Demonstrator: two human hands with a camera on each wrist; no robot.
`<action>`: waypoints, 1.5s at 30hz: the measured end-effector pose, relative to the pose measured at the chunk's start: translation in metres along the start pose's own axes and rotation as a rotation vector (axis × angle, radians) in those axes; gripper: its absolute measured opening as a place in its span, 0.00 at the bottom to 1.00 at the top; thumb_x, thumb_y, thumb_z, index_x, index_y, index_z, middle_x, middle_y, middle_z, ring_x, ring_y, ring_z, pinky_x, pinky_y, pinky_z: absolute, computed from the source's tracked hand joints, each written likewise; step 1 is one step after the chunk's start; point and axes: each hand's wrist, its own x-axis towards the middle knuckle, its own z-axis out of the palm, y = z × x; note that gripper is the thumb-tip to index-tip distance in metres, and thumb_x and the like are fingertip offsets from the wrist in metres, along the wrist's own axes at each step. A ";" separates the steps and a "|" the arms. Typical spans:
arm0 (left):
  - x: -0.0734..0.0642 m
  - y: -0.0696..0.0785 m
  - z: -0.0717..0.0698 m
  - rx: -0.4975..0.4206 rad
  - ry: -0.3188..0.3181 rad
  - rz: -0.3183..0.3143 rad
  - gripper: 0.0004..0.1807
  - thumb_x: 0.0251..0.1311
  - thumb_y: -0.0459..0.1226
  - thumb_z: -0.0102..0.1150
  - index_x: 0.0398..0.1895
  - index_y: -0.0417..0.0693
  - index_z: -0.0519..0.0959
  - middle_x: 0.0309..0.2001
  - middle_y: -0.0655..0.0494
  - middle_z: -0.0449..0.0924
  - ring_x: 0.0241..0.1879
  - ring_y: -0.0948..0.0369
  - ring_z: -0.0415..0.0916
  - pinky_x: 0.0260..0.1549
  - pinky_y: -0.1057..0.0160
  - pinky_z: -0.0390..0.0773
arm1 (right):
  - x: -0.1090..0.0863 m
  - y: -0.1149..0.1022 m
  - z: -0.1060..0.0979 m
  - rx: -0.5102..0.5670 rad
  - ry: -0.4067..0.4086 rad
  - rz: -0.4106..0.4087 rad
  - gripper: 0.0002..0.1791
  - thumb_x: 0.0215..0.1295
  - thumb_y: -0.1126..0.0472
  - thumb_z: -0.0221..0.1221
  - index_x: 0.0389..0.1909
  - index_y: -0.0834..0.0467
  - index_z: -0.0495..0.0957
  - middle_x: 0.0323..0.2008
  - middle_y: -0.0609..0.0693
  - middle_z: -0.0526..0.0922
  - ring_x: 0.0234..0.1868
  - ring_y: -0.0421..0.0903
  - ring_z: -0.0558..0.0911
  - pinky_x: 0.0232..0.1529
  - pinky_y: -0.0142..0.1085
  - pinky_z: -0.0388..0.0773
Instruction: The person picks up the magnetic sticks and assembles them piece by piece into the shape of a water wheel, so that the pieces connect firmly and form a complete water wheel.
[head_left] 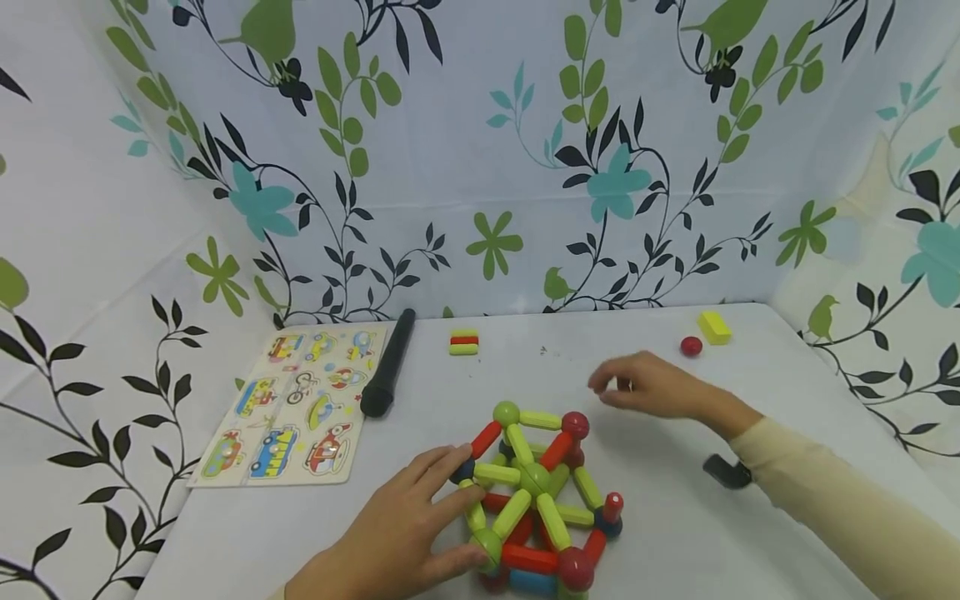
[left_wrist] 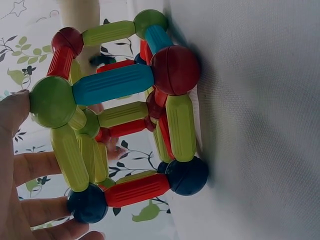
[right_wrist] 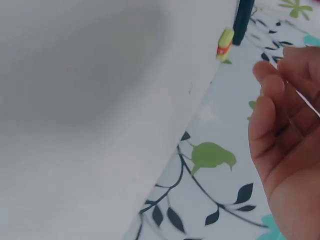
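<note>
A magnetic stick-and-ball structure (head_left: pixel 535 479) of lime, red and blue rods joined by green, red and navy balls stands on the table. My left hand (head_left: pixel 408 521) grips its left side. In the left wrist view, the thumb (left_wrist: pixel 14 112) touches a green ball (left_wrist: pixel 54 102), while fingers reach a navy ball (left_wrist: pixel 87 203) and pass behind a lime rod (left_wrist: pixel 70 157). Up and to the right of the structure, my right hand (head_left: pixel 648 385) hovers with loosely bent fingers and holds nothing. The right wrist view shows this hand (right_wrist: pixel 287 135) apart from any piece.
At the left lie a picture puzzle board (head_left: pixel 300 400) and a black microphone (head_left: pixel 387 367). Lime and red rods (head_left: pixel 463 342) lie at the back. A red ball (head_left: pixel 691 346) and yellow block (head_left: pixel 714 327) sit back right. A small black object (head_left: pixel 726 472) is near the right forearm.
</note>
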 end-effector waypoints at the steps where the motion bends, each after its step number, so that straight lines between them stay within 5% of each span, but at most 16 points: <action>1: 0.000 0.000 0.000 0.001 0.001 -0.001 0.31 0.67 0.68 0.48 0.65 0.66 0.77 0.75 0.54 0.65 0.70 0.54 0.65 0.56 0.52 0.80 | 0.019 0.004 -0.004 -0.039 0.013 -0.007 0.12 0.69 0.62 0.64 0.52 0.51 0.84 0.45 0.46 0.87 0.37 0.37 0.80 0.40 0.32 0.81; 4: 0.000 -0.001 0.000 -0.005 0.002 -0.001 0.30 0.67 0.68 0.49 0.63 0.66 0.77 0.75 0.55 0.65 0.70 0.54 0.66 0.56 0.52 0.81 | 0.079 0.009 -0.007 -0.129 0.010 -0.019 0.13 0.70 0.60 0.62 0.54 0.52 0.84 0.45 0.44 0.87 0.39 0.39 0.81 0.43 0.33 0.82; 8: 0.001 -0.001 -0.002 -0.001 -0.011 0.000 0.30 0.68 0.68 0.48 0.63 0.66 0.78 0.75 0.55 0.65 0.70 0.54 0.67 0.56 0.51 0.80 | 0.147 0.008 0.005 -0.101 -0.060 -0.006 0.17 0.73 0.60 0.60 0.59 0.55 0.82 0.49 0.48 0.86 0.45 0.45 0.81 0.48 0.37 0.82; 11: 0.002 -0.001 -0.003 0.003 -0.022 0.007 0.30 0.68 0.68 0.47 0.63 0.66 0.78 0.75 0.55 0.65 0.71 0.54 0.67 0.57 0.51 0.80 | 0.184 0.002 0.019 -0.084 -0.117 0.003 0.19 0.73 0.60 0.59 0.62 0.55 0.80 0.54 0.52 0.84 0.49 0.47 0.80 0.52 0.39 0.81; 16: -0.001 -0.003 -0.005 0.038 -0.009 0.015 0.31 0.67 0.69 0.48 0.62 0.65 0.79 0.74 0.53 0.67 0.70 0.53 0.69 0.56 0.51 0.80 | 0.225 -0.017 0.039 -0.193 -0.208 -0.112 0.22 0.72 0.60 0.59 0.65 0.53 0.78 0.58 0.51 0.79 0.56 0.47 0.79 0.60 0.40 0.77; 28: -0.001 -0.005 -0.002 0.022 0.030 0.043 0.30 0.67 0.68 0.49 0.61 0.64 0.79 0.74 0.52 0.67 0.70 0.53 0.68 0.56 0.52 0.80 | 0.244 -0.022 0.054 -0.508 -0.294 -0.186 0.21 0.73 0.63 0.58 0.65 0.50 0.78 0.57 0.52 0.80 0.54 0.48 0.79 0.60 0.41 0.76; 38: -0.002 -0.005 -0.002 0.011 0.012 0.025 0.30 0.67 0.68 0.49 0.63 0.65 0.78 0.74 0.55 0.66 0.71 0.54 0.67 0.58 0.53 0.79 | 0.245 -0.025 0.067 -0.448 -0.208 -0.115 0.08 0.72 0.58 0.62 0.49 0.51 0.81 0.40 0.46 0.81 0.40 0.42 0.76 0.46 0.37 0.79; 45: -0.002 -0.004 -0.001 0.011 0.000 0.019 0.30 0.67 0.68 0.48 0.63 0.65 0.78 0.75 0.54 0.65 0.71 0.54 0.66 0.58 0.52 0.79 | 0.239 -0.026 0.067 -0.504 -0.192 -0.146 0.04 0.73 0.56 0.62 0.45 0.50 0.80 0.34 0.44 0.80 0.35 0.42 0.74 0.39 0.34 0.75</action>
